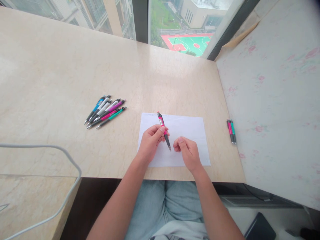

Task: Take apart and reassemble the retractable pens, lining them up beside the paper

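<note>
My left hand (pixel 151 140) grips a pink and black ballpoint pen (pixel 161 119) between thumb and fingers. The pen slants over a white sheet of paper (pixel 195 128), its silver tip pointing down toward me and its button end away. Just right of that tip, apart from the pen, is my right hand (pixel 187 150), its fingers curled in; nothing shows in them. Faint writing runs along the paper's far edge. Both wrists rest near the front edge of the sheet.
Left of the paper lies a pile of several pens (pixel 106 111) in blue, silver, purple, pink and green. Two pens (pixel 231 132), pink and green, lie side by side against the floral wall (pixel 270 110) at right. A grey cable (pixel 67 155) loops over the left front. Windows border the marble-like top (pixel 62 66).
</note>
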`<state>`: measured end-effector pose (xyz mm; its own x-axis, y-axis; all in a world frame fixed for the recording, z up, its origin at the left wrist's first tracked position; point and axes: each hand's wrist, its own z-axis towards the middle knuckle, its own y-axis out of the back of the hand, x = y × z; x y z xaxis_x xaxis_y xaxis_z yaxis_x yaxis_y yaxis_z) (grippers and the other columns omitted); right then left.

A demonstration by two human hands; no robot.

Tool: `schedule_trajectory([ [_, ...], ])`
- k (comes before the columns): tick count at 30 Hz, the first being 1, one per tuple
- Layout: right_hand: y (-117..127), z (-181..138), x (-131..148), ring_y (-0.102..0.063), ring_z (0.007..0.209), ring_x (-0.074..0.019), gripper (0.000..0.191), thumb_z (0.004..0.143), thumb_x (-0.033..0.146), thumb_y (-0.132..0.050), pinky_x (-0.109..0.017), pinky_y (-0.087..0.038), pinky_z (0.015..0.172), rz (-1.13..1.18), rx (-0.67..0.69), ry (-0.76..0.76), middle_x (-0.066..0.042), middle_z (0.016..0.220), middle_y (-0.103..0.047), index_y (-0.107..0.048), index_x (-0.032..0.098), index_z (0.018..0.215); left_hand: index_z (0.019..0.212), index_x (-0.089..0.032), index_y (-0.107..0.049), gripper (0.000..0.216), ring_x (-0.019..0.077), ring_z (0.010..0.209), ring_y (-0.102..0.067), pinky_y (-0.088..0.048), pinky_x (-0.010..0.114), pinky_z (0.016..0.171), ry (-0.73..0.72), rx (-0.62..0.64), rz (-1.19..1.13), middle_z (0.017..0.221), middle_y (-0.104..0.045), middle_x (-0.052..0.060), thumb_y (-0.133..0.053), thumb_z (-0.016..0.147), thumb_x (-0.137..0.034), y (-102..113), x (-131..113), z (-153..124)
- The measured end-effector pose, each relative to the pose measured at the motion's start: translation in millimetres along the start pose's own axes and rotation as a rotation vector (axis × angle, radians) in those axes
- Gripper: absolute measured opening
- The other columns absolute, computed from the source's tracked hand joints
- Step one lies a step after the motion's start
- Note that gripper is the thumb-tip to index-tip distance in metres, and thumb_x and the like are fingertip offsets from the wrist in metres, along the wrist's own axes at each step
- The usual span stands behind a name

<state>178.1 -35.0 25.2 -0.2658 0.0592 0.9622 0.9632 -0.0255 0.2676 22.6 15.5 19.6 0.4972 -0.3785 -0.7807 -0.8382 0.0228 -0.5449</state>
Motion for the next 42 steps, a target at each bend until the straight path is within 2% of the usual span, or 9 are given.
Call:
schedule_trajectory([
  [7,3,2,-3,-0.059,0.063,-0.0155,0.046,0.100,0.054,-0.040,-0.029,-0.049,0.058,0.149,0.034,-0.073,-0.004,0.069,-0.065,-0.064,0.019,0.080,0.087,-0.017,-0.074,0.023,0.0121,0.070,-0.060,-0.046,0.025,0.067,-0.003,-0.010,-0.026,0.078,-0.069,0.004,-0.077,0.079,-0.039,0,1,1],
  [13,0,14,4,-0.066,0.103,-0.0204,0.036,0.098,0.052,-0.046,-0.032,-0.057,0.075,0.167,0.016,-0.011,-0.008,0.114,-0.070,-0.063,0.025,0.116,0.080,-0.017,-0.071,0.026,0.0101,0.056,-0.051,-0.038,0.024,0.056,0.023,0.220,0.200,0.063,-0.059,0.000,-0.073,0.083,-0.043,-3,-3,-6],
  [16,-4,19,11,-0.066,0.104,-0.0219,0.033,0.098,0.051,-0.045,-0.035,-0.058,0.075,0.198,0.028,0.012,-0.007,0.120,-0.067,-0.062,0.026,0.111,0.082,-0.017,-0.072,0.024,0.0109,0.057,-0.052,-0.039,0.025,0.057,0.028,0.317,0.273,0.063,-0.061,0.000,-0.074,0.083,-0.041,-5,-4,-9],
  [21,18,27,22,-0.062,0.084,-0.0196,0.023,0.098,0.044,-0.042,-0.038,-0.056,0.075,0.457,-0.083,0.033,-0.002,0.080,-0.057,-0.058,0.028,0.102,0.091,-0.016,-0.075,0.032,0.0161,0.072,-0.062,-0.044,0.027,0.065,-0.047,0.197,0.152,0.079,-0.070,0.008,-0.064,0.089,-0.047,-3,-3,-6],
  [24,44,29,28,-0.041,0.056,-0.0149,0.021,0.096,0.045,-0.046,-0.028,-0.044,0.050,0.669,-0.139,0.001,0.004,0.064,-0.037,-0.058,0.028,0.092,0.088,-0.016,-0.074,0.033,0.0160,0.073,-0.061,-0.044,0.027,0.065,-0.080,0.102,0.040,0.079,-0.069,0.008,-0.063,0.089,-0.047,0,-1,-3],
  [27,59,28,31,-0.019,0.047,-0.0121,0.038,0.092,0.057,-0.051,-0.025,-0.026,0.038,0.969,-0.127,-0.052,0.007,0.056,-0.024,-0.050,0.025,0.071,0.088,-0.016,-0.072,0.028,0.0145,0.070,-0.059,-0.043,0.026,0.064,-0.082,0.083,0.013,0.076,-0.067,0.006,-0.064,0.088,-0.043,1,-1,-2],
  [29,60,27,32,-0.014,0.046,-0.0101,0.046,0.089,0.058,-0.056,-0.023,-0.023,0.038,1.146,-0.070,-0.076,0.008,0.052,-0.021,-0.042,0.023,0.062,0.088,-0.016,-0.072,0.026,0.0141,0.070,-0.058,-0.042,0.025,0.064,-0.074,0.082,0.019,0.076,-0.067,0.006,-0.065,0.087,-0.041,1,-1,-2],
  [33,53,25,31,-0.019,0.044,-0.0083,0.042,0.084,0.043,-0.064,-0.022,-0.026,0.039,1.292,-0.042,-0.113,0.008,0.050,-0.027,-0.037,0.022,0.060,0.088,-0.016,-0.071,0.026,0.0144,0.071,-0.058,-0.042,0.026,0.065,-0.062,0.084,0.028,0.076,-0.066,0.005,-0.064,0.087,-0.040,0,-2,-2],
  [42,48,30,26,-0.039,0.052,-0.0092,0.028,0.080,0.038,-0.069,-0.020,-0.032,0.039,1.394,-0.201,-0.145,0.006,0.057,-0.039,-0.048,0.023,0.069,0.095,-0.016,-0.070,0.031,0.0147,0.071,-0.058,-0.043,0.026,0.063,-0.053,0.097,-0.020,0.079,-0.066,0.005,-0.061,0.089,-0.044,2,0,-1],
])
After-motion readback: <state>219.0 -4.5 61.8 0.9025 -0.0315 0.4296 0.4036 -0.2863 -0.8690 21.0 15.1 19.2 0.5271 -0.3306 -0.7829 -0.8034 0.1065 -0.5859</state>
